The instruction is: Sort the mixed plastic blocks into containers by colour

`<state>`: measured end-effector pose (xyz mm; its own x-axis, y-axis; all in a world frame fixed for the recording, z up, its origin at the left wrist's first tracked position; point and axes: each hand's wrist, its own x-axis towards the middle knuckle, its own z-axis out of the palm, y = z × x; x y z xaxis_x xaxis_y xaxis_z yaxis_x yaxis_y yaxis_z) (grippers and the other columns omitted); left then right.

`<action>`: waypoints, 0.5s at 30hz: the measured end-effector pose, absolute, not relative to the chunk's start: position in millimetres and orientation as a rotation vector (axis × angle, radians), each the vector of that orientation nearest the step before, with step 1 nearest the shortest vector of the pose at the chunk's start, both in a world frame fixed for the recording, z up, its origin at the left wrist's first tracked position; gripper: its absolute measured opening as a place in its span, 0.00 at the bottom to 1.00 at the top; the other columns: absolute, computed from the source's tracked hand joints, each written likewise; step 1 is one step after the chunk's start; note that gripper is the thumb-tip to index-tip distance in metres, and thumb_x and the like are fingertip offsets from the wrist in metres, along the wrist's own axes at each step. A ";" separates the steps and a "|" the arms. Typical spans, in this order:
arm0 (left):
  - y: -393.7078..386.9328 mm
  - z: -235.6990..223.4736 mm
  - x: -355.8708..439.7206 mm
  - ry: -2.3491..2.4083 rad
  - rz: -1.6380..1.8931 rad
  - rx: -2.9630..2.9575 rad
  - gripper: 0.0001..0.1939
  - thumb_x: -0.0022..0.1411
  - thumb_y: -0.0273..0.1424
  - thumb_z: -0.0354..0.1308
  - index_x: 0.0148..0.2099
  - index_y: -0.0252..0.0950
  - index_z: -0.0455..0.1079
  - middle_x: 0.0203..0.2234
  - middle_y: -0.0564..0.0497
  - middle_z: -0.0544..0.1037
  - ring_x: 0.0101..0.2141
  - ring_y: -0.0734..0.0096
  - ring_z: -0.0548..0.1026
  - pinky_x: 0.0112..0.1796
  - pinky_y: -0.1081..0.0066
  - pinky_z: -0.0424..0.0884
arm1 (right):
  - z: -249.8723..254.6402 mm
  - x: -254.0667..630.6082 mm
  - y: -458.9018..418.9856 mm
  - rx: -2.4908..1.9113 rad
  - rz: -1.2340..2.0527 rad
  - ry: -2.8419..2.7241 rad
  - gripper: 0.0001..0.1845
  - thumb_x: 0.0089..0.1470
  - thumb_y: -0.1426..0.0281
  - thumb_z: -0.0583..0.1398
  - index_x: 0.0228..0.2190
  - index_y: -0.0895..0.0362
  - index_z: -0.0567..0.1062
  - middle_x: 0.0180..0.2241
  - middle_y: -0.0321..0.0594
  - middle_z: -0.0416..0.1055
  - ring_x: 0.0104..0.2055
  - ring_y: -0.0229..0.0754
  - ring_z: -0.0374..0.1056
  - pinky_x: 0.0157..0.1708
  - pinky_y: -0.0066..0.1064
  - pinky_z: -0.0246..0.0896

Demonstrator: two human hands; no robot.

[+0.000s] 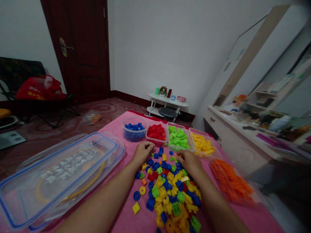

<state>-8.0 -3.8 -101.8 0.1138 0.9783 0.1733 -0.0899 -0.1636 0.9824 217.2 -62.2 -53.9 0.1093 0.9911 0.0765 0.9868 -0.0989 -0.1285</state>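
A mixed pile of blue, yellow, green, red and orange toy building bricks (170, 194) lies on the pink tablecloth (126, 194) in front of me. My left hand (143, 151) is at the pile's far left edge, just before the box of red bricks (156, 132). Its fingers are curled together, and anything inside them is hidden. Across the pile, my right hand (190, 161) rests at the far right edge, close to small green bricks and the box of green bricks (179, 137). Those fingers are bent inward too, their tips partly hidden.
Behind the pile stand a round tub of blue bricks (134, 127) and a box of yellow bricks (202, 143). A box of orange bricks (232, 183) sits at the right. Clear lids with blue rims (60, 174) lie stacked at the left. A cluttered dresser (243, 129) borders the right side.
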 end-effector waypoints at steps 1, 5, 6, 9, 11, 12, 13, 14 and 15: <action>-3.8 -101.9 -8.0 0.976 1.273 1.324 0.10 0.51 0.34 0.58 0.29 0.31 0.73 0.24 0.48 0.78 0.26 0.70 0.74 0.30 0.72 0.69 | -54.7 217.7 -62.0 -2.215 0.050 -1.978 0.13 0.51 0.62 0.59 0.39 0.52 0.76 0.41 0.42 0.74 0.43 0.46 0.68 0.33 0.29 0.54; -2.2 -104.6 -8.0 0.983 1.266 1.338 0.10 0.52 0.35 0.57 0.30 0.31 0.73 0.24 0.47 0.78 0.26 0.69 0.75 0.30 0.72 0.69 | -54.7 208.7 -62.7 -2.120 0.033 -1.882 0.09 0.49 0.63 0.60 0.29 0.55 0.74 0.32 0.38 0.74 0.33 0.40 0.68 0.27 0.26 0.48; -1.6 -105.7 -8.0 0.978 1.267 1.343 0.11 0.52 0.35 0.57 0.30 0.31 0.73 0.25 0.47 0.78 0.27 0.69 0.75 0.30 0.71 0.69 | -53.8 203.7 -63.0 -2.069 0.036 -1.882 0.08 0.49 0.64 0.59 0.27 0.55 0.73 0.30 0.38 0.73 0.32 0.39 0.67 0.26 0.26 0.48; -0.4 -108.0 -8.1 0.961 1.271 1.346 0.11 0.52 0.35 0.57 0.31 0.31 0.73 0.26 0.47 0.79 0.28 0.68 0.75 0.31 0.71 0.70 | -50.6 185.1 -62.7 -1.886 0.117 -1.956 0.04 0.49 0.69 0.57 0.28 0.56 0.71 0.26 0.36 0.72 0.29 0.38 0.66 0.27 0.25 0.49; -0.7 -107.9 -8.2 0.959 1.271 1.347 0.11 0.52 0.35 0.57 0.32 0.31 0.73 0.26 0.46 0.79 0.28 0.68 0.75 0.31 0.71 0.69 | -50.0 172.8 -60.7 -1.786 0.175 -2.030 0.11 0.48 0.72 0.56 0.36 0.57 0.71 0.28 0.37 0.72 0.30 0.39 0.66 0.29 0.25 0.52; -1.1 -107.4 -8.3 0.964 1.270 1.350 0.11 0.52 0.35 0.57 0.32 0.31 0.74 0.26 0.46 0.79 0.28 0.68 0.75 0.31 0.71 0.69 | -50.3 167.6 -59.1 -1.749 0.191 -2.074 0.14 0.47 0.74 0.56 0.39 0.57 0.71 0.29 0.38 0.73 0.32 0.39 0.67 0.31 0.26 0.53; -1.5 -106.7 -8.4 0.970 1.271 1.350 0.11 0.52 0.35 0.57 0.31 0.31 0.73 0.25 0.47 0.79 0.28 0.68 0.75 0.31 0.71 0.69 | -50.7 163.1 -57.2 -1.731 0.200 -2.117 0.17 0.46 0.75 0.55 0.41 0.57 0.71 0.32 0.39 0.73 0.34 0.40 0.68 0.34 0.26 0.54; -1.9 -106.0 -8.4 0.974 1.272 1.349 0.10 0.52 0.35 0.58 0.31 0.31 0.73 0.25 0.47 0.79 0.27 0.68 0.75 0.30 0.71 0.69 | -51.2 159.4 -55.2 -1.730 0.204 -2.156 0.18 0.46 0.77 0.55 0.41 0.58 0.71 0.34 0.40 0.74 0.37 0.41 0.68 0.36 0.27 0.55; -2.1 -105.4 -8.5 0.975 1.272 1.348 0.10 0.52 0.35 0.58 0.30 0.31 0.73 0.24 0.47 0.79 0.27 0.69 0.75 0.30 0.72 0.69 | -51.4 156.5 -53.1 -1.741 0.206 -2.190 0.17 0.46 0.77 0.55 0.40 0.58 0.72 0.36 0.41 0.74 0.39 0.41 0.68 0.39 0.27 0.55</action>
<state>-8.5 -2.1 -105.4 0.1214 0.9756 0.1832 -0.0765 -0.1748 0.9816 156.5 -53.1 -51.4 -0.1955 0.9660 0.1691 0.9177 0.2410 -0.3158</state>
